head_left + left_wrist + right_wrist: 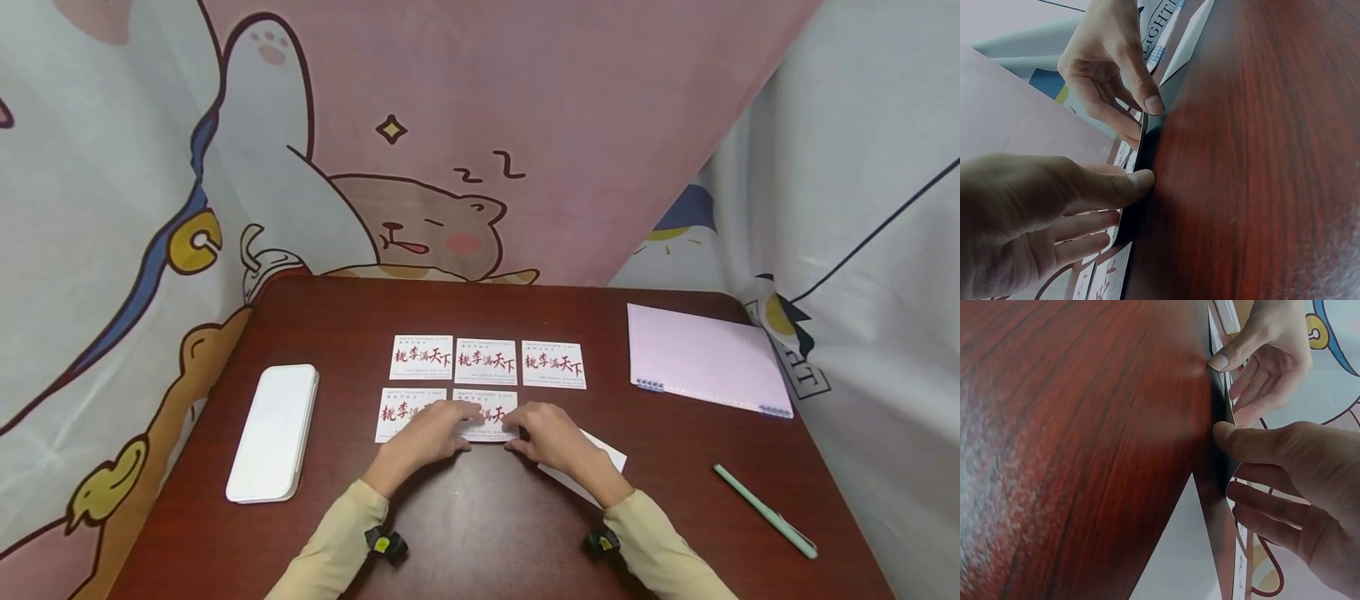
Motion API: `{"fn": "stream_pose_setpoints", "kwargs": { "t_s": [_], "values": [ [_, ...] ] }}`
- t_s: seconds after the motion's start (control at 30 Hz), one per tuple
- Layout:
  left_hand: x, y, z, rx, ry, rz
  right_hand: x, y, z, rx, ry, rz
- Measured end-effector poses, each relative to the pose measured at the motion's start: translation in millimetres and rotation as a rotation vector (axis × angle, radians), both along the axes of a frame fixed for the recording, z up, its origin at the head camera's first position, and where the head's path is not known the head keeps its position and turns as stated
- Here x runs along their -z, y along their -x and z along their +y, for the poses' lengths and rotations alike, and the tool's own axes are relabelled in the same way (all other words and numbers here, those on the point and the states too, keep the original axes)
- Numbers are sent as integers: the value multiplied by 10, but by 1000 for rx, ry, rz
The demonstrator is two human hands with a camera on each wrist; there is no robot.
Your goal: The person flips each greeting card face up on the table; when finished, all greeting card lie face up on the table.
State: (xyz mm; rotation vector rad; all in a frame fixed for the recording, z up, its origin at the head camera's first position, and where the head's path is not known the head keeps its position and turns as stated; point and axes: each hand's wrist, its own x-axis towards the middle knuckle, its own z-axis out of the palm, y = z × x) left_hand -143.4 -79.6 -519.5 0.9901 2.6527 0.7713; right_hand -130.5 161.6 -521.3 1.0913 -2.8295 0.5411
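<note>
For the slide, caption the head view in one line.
Both hands, left hand and right hand, hold a printed card in the second row of cards on a dark red table.

Two bare hands, the left hand [423, 437] and right hand [551, 437], emerge from long beige sleeves [341, 542] entering at six o'clock. Each wrist carries a small black camera mount [385, 544] bearing a yellow-green mark.

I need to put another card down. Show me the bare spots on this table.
Free: beside the card both hands pinch, under the top-right card; between white case and cards; between notebook and pen. Crowded: the card grid.
</note>
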Motion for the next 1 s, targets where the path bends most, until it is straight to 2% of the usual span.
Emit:
{"fn": "stream_pose_setpoints", "kwargs": {
  "t_s": [0.4,0.53,0.8,1.0],
  "values": [
    [-9,-16,11,-24,16,10,43,-21,40,11,29,19],
    [-30,-37,55,-11,31,29,7,-49,97,13,86,-26],
    [-80,-81,371,55,18,73,-174,-128,455,118,139,-147],
    [-106,-79,677,98,51,75,-313,-240,675,226,51,-199]
  ]
}}
